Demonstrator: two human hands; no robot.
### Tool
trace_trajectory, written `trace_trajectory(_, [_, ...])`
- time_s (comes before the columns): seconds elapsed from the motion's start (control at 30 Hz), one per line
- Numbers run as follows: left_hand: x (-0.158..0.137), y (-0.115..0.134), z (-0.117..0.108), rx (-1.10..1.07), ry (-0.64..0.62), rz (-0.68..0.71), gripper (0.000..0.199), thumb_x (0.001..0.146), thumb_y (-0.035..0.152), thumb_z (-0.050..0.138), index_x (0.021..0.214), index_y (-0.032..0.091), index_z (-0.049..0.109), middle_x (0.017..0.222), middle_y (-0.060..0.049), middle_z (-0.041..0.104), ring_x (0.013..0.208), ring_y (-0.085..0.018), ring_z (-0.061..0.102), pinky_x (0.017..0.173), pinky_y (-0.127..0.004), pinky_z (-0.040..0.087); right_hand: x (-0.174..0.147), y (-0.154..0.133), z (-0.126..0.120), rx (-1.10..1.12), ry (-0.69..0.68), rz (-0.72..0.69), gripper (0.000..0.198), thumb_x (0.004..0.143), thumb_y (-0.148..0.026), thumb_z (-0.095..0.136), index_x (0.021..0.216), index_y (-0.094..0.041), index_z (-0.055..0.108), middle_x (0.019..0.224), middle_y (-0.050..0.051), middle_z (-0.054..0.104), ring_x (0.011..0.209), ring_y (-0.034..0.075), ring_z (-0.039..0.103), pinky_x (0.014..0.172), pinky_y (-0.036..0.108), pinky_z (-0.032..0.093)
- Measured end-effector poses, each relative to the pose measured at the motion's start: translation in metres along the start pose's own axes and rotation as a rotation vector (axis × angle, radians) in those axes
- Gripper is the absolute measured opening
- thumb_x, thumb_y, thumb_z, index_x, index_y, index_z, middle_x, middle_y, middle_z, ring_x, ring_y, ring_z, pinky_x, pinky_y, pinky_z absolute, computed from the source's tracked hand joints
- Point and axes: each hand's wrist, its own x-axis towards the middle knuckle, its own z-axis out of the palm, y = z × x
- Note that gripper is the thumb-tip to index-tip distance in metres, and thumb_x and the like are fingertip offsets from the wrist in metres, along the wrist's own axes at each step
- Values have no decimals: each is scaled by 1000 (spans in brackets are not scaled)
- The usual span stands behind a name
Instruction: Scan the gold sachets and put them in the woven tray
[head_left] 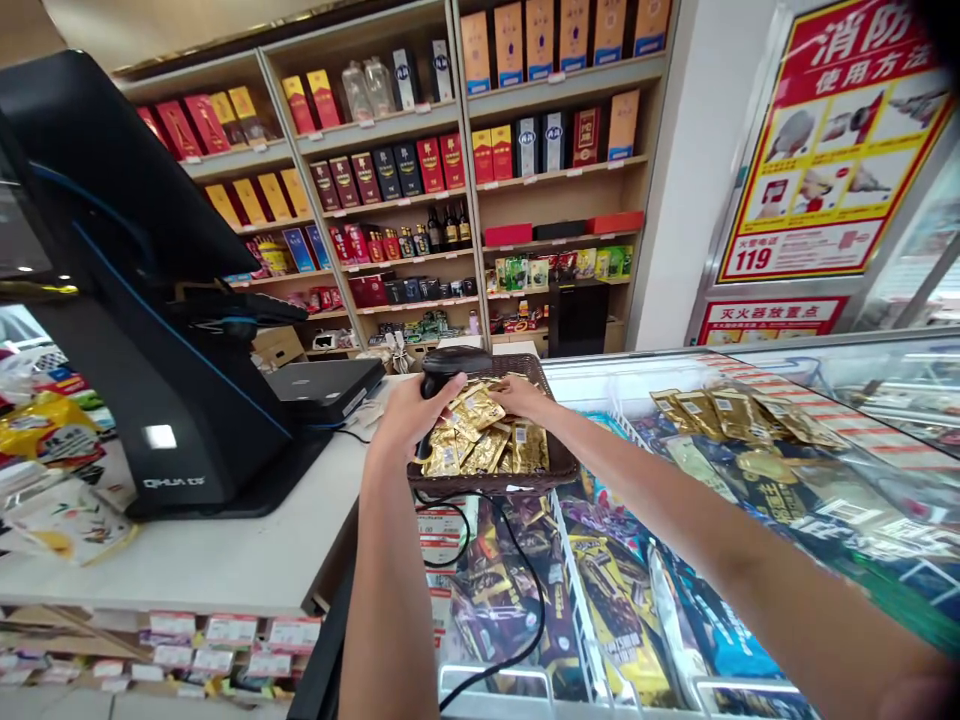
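My left hand [415,408] is wrapped round a black handheld barcode scanner [454,360], its head pointing right. With the fingers of my right hand [523,396] I grip the edge of a gold foil packet [478,410], which lies below the scanner's head. My right fingertips are partly hidden by the packets. Both hands are over a dark brown woven basket [559,462] that holds several more gold packets [487,452]. The basket stands on the glass top of a chest freezer [600,375].
A black point-of-sale terminal [180,300] stands on the white counter [225,570] at left. The scanner's black cable [538,600] loops over the freezer. More gold packets [742,415] lie on the glass at right. Shelves [382,205] of boxes and bottles line the back.
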Motion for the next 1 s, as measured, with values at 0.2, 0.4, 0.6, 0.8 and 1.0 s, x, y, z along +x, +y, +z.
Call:
trace_trajectory(0.2, [7,2,16,-94,-31,74,53,65,67,71,74,17,59,58,1,58,56,-14,53,53,-24,37,-19,63,-37,-390,200,-160,35,91,-31,56,123,-17,58,124,11,61,116,24,54,97,32,39])
trace_trajectory(0.4, [11,11,38,-111,-126,-8,58,61,69,74,83,16,62,58,-1,60,52,-14,51,46,-22,32,-61,172,-133,-669,436,250,51,92,-36,51,133,-6,52,135,23,49,129,35,41,104,42,31])
trace_trajectory(0.6, [8,16,59,-49,-241,6,55,63,69,72,77,17,59,59,-1,59,51,-12,49,45,-22,31,-71,247,-183,-692,560,587,57,99,-42,33,145,-9,39,149,28,32,136,40,31,104,49,23])
trace_trajectory(0.8, [10,15,76,29,-287,9,56,64,70,71,78,17,59,60,0,59,56,-14,51,49,-22,34,-64,234,-175,-675,421,478,45,94,-31,48,137,-19,48,131,21,52,125,36,42,101,47,27])
trace_trajectory(1.0, [6,20,82,45,-310,27,54,63,68,73,77,18,58,60,0,59,56,-14,51,50,-23,34,-75,220,-189,-533,498,571,76,72,-33,78,135,-7,43,134,25,45,123,36,48,96,39,38])
